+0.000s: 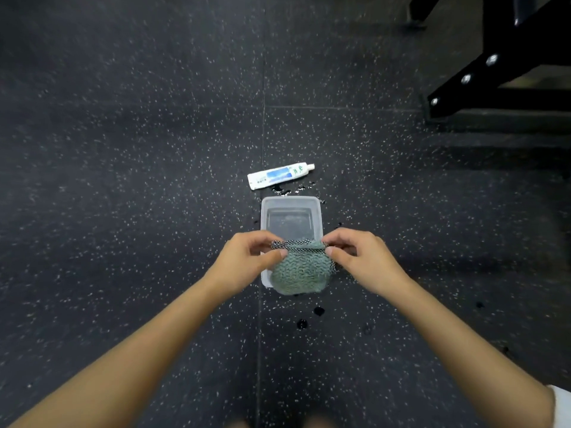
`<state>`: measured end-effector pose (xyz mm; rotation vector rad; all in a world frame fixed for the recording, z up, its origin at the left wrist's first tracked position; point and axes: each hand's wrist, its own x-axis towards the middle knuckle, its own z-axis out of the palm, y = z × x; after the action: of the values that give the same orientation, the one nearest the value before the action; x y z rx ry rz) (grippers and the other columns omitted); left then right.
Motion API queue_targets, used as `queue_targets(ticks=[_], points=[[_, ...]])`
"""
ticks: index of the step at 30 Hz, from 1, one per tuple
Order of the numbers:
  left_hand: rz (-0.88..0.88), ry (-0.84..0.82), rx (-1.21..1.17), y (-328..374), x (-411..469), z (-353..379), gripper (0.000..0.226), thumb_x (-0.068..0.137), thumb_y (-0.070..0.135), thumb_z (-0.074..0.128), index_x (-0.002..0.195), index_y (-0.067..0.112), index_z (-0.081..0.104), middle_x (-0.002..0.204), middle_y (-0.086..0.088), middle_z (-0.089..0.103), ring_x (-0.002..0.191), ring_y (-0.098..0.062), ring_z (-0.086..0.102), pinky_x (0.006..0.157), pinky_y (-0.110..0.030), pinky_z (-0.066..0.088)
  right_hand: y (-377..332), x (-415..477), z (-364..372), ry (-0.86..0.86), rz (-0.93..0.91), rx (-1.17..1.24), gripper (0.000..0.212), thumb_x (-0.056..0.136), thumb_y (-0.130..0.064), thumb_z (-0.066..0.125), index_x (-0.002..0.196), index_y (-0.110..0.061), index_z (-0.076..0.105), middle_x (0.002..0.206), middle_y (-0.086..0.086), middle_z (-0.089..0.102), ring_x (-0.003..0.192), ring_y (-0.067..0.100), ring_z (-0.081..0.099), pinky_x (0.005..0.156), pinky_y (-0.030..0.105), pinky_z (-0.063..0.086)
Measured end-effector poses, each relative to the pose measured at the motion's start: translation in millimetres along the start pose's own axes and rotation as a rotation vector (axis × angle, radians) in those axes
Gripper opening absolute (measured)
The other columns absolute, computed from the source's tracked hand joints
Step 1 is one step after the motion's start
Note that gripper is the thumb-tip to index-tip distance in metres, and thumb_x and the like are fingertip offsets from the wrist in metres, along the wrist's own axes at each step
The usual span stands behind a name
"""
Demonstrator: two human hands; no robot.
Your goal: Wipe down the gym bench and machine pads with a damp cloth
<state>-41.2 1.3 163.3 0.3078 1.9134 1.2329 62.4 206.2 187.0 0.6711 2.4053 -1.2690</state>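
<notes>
A small green knitted cloth (pixel 301 270) with a dark mesh top edge hangs between my two hands, over the near end of a clear plastic tub (pixel 290 203) holding water. My left hand (pixel 247 261) pinches the cloth's upper left corner. My right hand (pixel 358 257) pinches the upper right corner. The cloth hides the tub's near rim. No bench pad surface is in view.
A white tube (pixel 279 176) lies on the speckled black rubber floor just beyond the tub. Water drops (pixel 309 318) dot the floor around the tub. A black machine frame (pixel 500 72) with bolts stands at the upper right.
</notes>
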Motion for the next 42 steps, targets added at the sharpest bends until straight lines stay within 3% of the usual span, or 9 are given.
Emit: queue_targets(ticks=[5, 11, 17, 21, 25, 27, 34, 39, 42], points=[[-0.058, -0.012, 0.006, -60.4, 12.7, 22.8, 0.006, 0.090, 0.015, 0.072, 0.093, 0.019, 0.075, 0.091, -0.006, 0.076, 0.090, -0.029, 0.072, 0.087, -0.046, 0.059, 47.3, 12.2, 41.1, -0.044, 0.035, -0.007, 0.015, 0.096, -0.016, 0.062, 0.108, -0.021, 0.071, 0.099, -0.007, 0.071, 0.091, 0.011, 0.065, 0.082, 0.023, 0.047], [-0.154, -0.023, 0.041, -112.5, 29.9, 42.1, 0.007, 0.092, 0.012, 0.069, 0.090, 0.018, 0.072, 0.086, -0.007, 0.076, 0.075, -0.018, 0.070, 0.071, -0.026, 0.058, 90.1, 32.7, 84.3, -0.076, 0.073, -0.039, 0.016, 0.097, -0.016, 0.062, 0.109, -0.019, 0.071, 0.096, -0.008, 0.067, 0.084, 0.007, 0.059, 0.077, 0.021, 0.041], [-0.084, 0.100, 0.314, -135.2, 53.2, 50.6, 0.005, 0.093, 0.024, 0.069, 0.097, 0.021, 0.070, 0.084, 0.001, 0.070, 0.076, -0.019, 0.068, 0.079, -0.042, 0.058, 109.5, 59.7, 105.8, -0.021, 0.083, -0.065, 0.019, 0.098, -0.016, 0.059, 0.113, -0.019, 0.069, 0.101, -0.006, 0.068, 0.090, 0.013, 0.061, 0.084, 0.027, 0.048], [-0.038, 0.109, 0.543, -140.6, 58.9, 51.9, 0.021, 0.095, 0.029, 0.066, 0.115, 0.022, 0.068, 0.091, 0.006, 0.065, 0.083, -0.014, 0.062, 0.080, -0.037, 0.054, 112.5, 70.5, 112.8, -0.011, 0.047, -0.162, 0.019, 0.099, -0.017, 0.057, 0.115, -0.019, 0.068, 0.104, -0.005, 0.067, 0.085, 0.010, 0.057, 0.076, 0.025, 0.043], [-0.024, 0.119, 0.714, -146.6, 64.2, 55.0, 0.022, 0.097, 0.035, 0.061, 0.118, 0.030, 0.063, 0.108, 0.010, 0.065, 0.081, -0.011, 0.050, 0.070, -0.029, 0.039, 116.8, 75.8, 121.4, 0.042, -0.003, -0.311, 0.020, 0.100, -0.020, 0.056, 0.117, -0.022, 0.066, 0.113, -0.004, 0.067, 0.107, 0.013, 0.053, 0.088, 0.031, 0.046], [-0.024, 0.149, 0.678, -148.6, 64.5, 55.8, 0.025, 0.096, 0.032, 0.062, 0.121, 0.030, 0.061, 0.112, 0.013, 0.064, 0.080, -0.010, 0.050, 0.070, -0.028, 0.041, 118.4, 77.7, 125.0, 0.056, -0.018, -0.323, 0.023, 0.099, -0.020, 0.057, 0.121, -0.020, 0.065, 0.116, -0.005, 0.066, 0.115, 0.012, 0.048, 0.093, 0.029, 0.044], [-0.024, 0.220, 0.541, -148.4, 62.5, 56.0, 0.014, 0.095, 0.020, 0.063, 0.108, 0.025, 0.066, 0.094, 0.015, 0.058, 0.066, 0.000, 0.051, 0.060, -0.021, 0.038, 119.9, 76.1, 125.7, 0.088, -0.026, -0.232, 0.027, 0.099, -0.012, 0.055, 0.125, -0.016, 0.061, 0.125, -0.002, 0.057, 0.120, 0.011, 0.047, 0.097, 0.017, 0.033], [-0.006, 0.223, 0.394, -134.9, 48.1, 54.5, 0.012, 0.096, 0.017, 0.061, 0.099, 0.022, 0.071, 0.087, 0.013, 0.066, 0.067, 0.007, 0.055, 0.060, -0.006, 0.038, 103.4, 54.2, 108.9, 0.109, -0.018, -0.161, 0.022, 0.100, -0.014, 0.054, 0.119, -0.018, 0.064, 0.116, -0.006, 0.057, 0.110, 0.010, 0.052, 0.094, 0.025, 0.043], [-0.012, 0.201, 0.335, -113.4, 28.9, 54.1, 0.012, 0.097, 0.020, 0.061, 0.096, 0.023, 0.072, 0.089, 0.012, 0.070, 0.080, -0.001, 0.062, 0.069, -0.012, 0.045, 90.0, 30.7, 93.4, 0.094, 0.001, -0.109, 0.018, 0.100, -0.016, 0.054, 0.113, -0.020, 0.066, 0.109, -0.010, 0.055, 0.106, 0.009, 0.054, 0.092, 0.028, 0.047]])
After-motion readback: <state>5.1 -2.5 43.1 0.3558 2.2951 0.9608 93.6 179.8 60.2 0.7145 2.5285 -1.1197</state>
